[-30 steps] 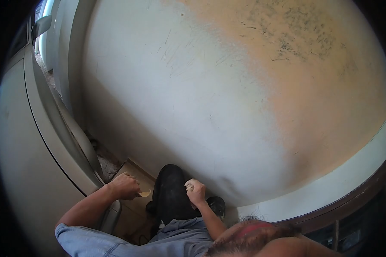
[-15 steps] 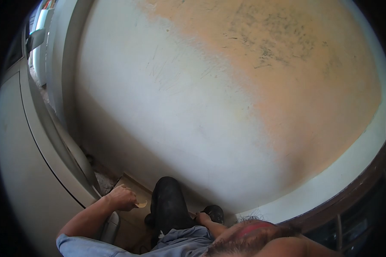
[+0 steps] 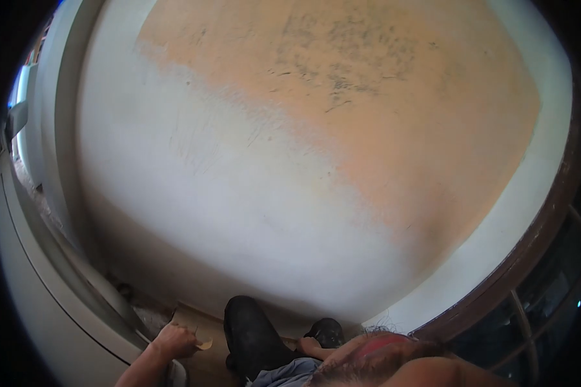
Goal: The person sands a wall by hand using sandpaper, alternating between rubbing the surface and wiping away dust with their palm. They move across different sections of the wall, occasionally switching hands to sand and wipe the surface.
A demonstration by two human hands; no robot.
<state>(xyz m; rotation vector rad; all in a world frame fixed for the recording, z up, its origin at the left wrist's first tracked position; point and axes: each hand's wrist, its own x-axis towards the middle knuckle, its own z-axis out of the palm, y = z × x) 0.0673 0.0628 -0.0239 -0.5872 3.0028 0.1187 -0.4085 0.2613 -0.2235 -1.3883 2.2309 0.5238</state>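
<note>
Looking down from the head camera, the nearest thing is the person's own dark hair (image 3: 374, 367) with a red band, at the bottom edge. Just past it is a bit of blue sleeve (image 3: 290, 373).

On the left, the left hand (image 3: 174, 340) is curled into a fist. It pinches a small tan scrap (image 3: 203, 345) that sticks out from the fingers toward the knee. The scrap is thin and curved; what it is made of cannot be told.

Beside that hand is the person's knee (image 3: 252, 332) in black trousers, bent up toward the wall. To the right of the knee lies a black shoe (image 3: 326, 330). The right hand (image 3: 305, 347) is low down, just beside the shoe and mostly hidden. Whether it is open or closed, or holding anything, cannot be told.

Under the left hand is a brown floor (image 3: 193, 319). Left of that runs a big pale grey rounded panel (image 3: 39, 297).

Farther off, a large wall (image 3: 290, 180) fills most of the view. Its lower part is white and its upper part is orange with dark scratches. On the right is a dark brown window frame (image 3: 529, 245).
</note>
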